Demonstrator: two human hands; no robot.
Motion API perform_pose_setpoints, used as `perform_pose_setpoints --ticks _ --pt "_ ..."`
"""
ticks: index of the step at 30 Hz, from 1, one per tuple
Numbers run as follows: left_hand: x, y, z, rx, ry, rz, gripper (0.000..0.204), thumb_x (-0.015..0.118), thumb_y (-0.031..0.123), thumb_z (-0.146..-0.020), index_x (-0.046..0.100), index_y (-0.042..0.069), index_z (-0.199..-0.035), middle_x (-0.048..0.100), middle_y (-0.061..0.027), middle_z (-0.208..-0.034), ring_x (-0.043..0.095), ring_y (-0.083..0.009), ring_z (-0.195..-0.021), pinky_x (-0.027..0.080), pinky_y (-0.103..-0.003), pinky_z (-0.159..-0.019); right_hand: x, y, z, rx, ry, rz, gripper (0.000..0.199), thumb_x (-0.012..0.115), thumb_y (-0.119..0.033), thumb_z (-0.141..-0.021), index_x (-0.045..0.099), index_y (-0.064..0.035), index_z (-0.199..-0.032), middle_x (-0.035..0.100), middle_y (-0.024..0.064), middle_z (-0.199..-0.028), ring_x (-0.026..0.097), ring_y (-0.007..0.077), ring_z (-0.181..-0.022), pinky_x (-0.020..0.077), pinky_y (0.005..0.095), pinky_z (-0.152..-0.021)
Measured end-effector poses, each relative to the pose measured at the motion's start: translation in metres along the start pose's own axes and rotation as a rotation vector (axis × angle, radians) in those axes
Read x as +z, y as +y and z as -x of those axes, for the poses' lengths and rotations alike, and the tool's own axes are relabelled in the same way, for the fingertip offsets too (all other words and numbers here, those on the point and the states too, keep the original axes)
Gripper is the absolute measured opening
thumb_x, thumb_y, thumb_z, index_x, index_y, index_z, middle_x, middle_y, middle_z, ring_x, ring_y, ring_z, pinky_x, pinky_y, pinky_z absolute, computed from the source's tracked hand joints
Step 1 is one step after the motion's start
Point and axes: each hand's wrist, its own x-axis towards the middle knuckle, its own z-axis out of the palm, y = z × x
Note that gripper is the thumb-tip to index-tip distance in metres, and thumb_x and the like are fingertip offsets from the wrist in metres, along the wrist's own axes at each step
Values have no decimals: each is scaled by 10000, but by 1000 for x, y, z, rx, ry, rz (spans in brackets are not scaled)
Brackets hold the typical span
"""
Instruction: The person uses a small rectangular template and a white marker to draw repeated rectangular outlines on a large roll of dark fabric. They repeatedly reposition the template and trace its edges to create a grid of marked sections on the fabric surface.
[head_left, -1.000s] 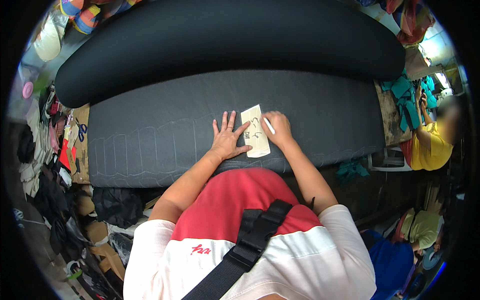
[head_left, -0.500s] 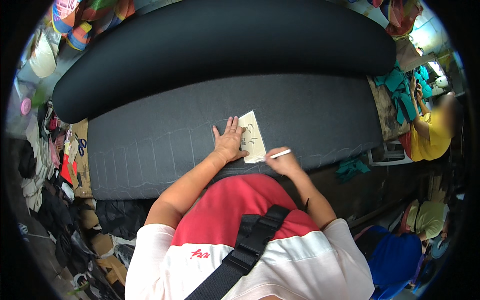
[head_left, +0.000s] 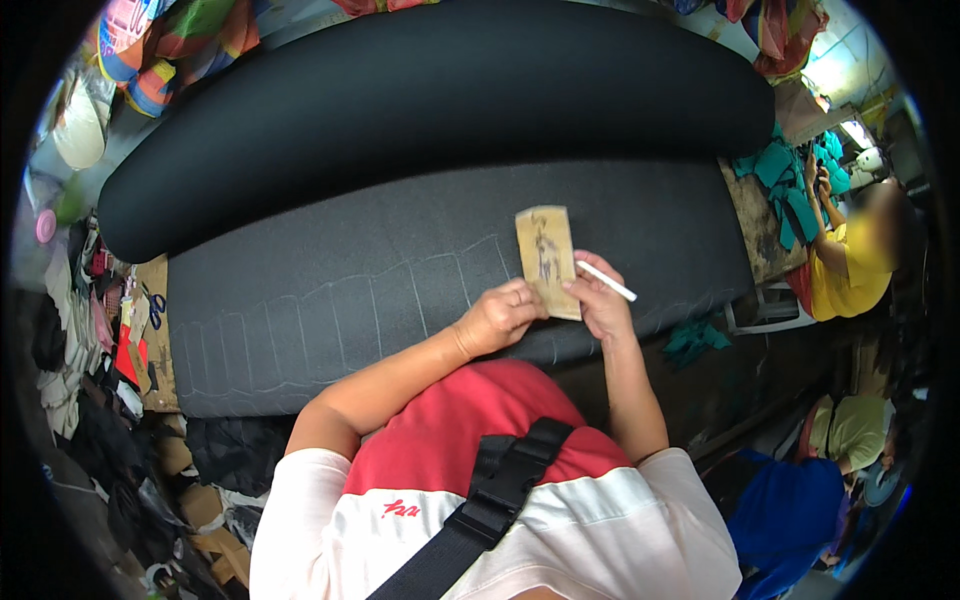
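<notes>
Stiff tan card template (head_left: 547, 260); ribbed black fabric (head_left: 350, 300)

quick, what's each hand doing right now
Left hand: fingers curled, pressing the cardboard template onto the dark fabric sheet.
Right hand: closed on a white chalk pencil, touching the template.

A single head-worn fisheye view looks steeply down from close above the dark worktop (head_left: 330, 320), the person's chest along the lower edge, clutter bending around the rim

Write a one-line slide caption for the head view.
Both hands, left and right, hold a cardboard template on dark fabric; right grips white chalk pencil.
</notes>
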Motion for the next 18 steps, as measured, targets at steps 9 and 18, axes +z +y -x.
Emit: perform_pose_setpoints --ticks 9,18 --pt "28 -48 28 -443 -542 -450 744 596 445 -819 311 106 -1417 278 -73 -1492 202 -215 -1400 149 -631 -1062 -30 71 -1 -20 164 696 372 599 87 -773 561 -17 -1129 657 90 -886 630 119 -813 512 251 -729" --pt "35 -56 39 -459 -468 -443 689 570 448 -844 364 95 -1398 331 -53 -1470 242 -196 -1387 124 -633 -1064 -3 35 -69 -355 175 1016 207 616 -174 -854 681 -1 -947 679 174 -919 672 263 -819 515 310 -729"
